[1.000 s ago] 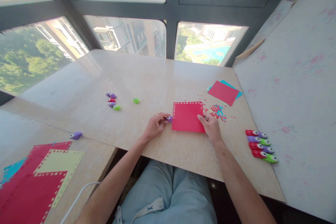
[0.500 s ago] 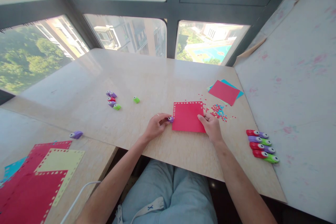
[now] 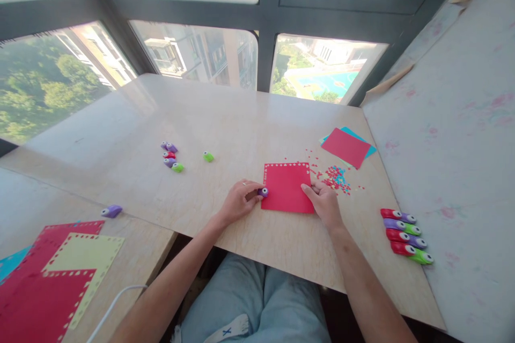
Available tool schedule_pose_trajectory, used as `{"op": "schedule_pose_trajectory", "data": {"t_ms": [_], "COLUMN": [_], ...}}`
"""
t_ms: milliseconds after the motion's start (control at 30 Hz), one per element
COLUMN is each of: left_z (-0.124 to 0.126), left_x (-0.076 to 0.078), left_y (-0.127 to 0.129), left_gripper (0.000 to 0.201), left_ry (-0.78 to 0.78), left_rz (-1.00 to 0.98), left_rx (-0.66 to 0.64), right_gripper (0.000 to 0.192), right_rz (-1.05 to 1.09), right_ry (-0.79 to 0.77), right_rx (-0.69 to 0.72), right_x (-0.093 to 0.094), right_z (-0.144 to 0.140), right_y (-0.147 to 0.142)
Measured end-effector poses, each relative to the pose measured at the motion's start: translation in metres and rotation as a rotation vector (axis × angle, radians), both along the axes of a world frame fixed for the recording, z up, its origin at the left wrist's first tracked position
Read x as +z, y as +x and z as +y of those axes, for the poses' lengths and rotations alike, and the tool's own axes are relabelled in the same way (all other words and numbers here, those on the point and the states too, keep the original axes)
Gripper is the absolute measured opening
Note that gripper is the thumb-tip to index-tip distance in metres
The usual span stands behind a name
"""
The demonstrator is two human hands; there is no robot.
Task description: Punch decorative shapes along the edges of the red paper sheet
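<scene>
Red paper (image 3: 286, 188) lies flat on the table (image 3: 225, 123) between both hands, the left hand (image 3: 238, 201) pinching a small purple punch (image 3: 263, 192) closed against its left edge, the right hand (image 3: 324, 201) pressing fingertips on its right edge.

Red paper square (image 3: 287, 188) lying flat on the table near its front edge, a row of small punched holes along its far edge, small purple craft punch (image 3: 263, 192) clamped at the middle of the sheet's left edge.
</scene>
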State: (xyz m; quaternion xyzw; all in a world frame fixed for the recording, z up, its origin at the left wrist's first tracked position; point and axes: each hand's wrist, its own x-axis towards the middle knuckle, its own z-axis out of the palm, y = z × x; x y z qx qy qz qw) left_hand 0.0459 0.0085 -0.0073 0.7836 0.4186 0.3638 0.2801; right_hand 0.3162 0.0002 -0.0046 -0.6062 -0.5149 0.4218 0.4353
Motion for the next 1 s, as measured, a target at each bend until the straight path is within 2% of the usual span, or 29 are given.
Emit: {"op": "schedule_pose_trajectory", "data": {"t_ms": [133,300,400,500,733,1000], "left_z": [-0.001,-0.004,-0.001,0.007,0.022,0.021], "left_x": [0.003,0.007,0.01,0.015,0.021,0.022], "left_y": [0.0,-0.001,-0.002,-0.001,0.007,0.006], "left_gripper": [0.027,0.026,0.021,0.031,0.032,0.031], "left_ry": [-0.022,-0.175,-0.287,-0.342,-0.378,-0.357], "left_rz": [-0.005,-0.169,-0.219,-0.183,-0.059,-0.01], "left_rx": [0.02,0.129,0.243,0.286,0.289,0.242], "right_gripper": [0.04,0.052,0.056,0.057,0.053,0.039], "right_rz": [0.142,0.322,0.281,0.23,0.143,-0.043], "right_ry": [-0.089,-0.206,-0.26,-0.289,-0.297,-0.207], "right_rx": [0.04,0.09,0.044,-0.02,-0.143,-0.177], "right_x": [0.001,0.006,0.006,0.005,0.007,0.013], "right_z": [-0.002,-0.003,-0.005,-0.008,-0.011,-0.012], "right_y": [-0.001,0.005,0.011,0.014,0.006,-0.002]}}
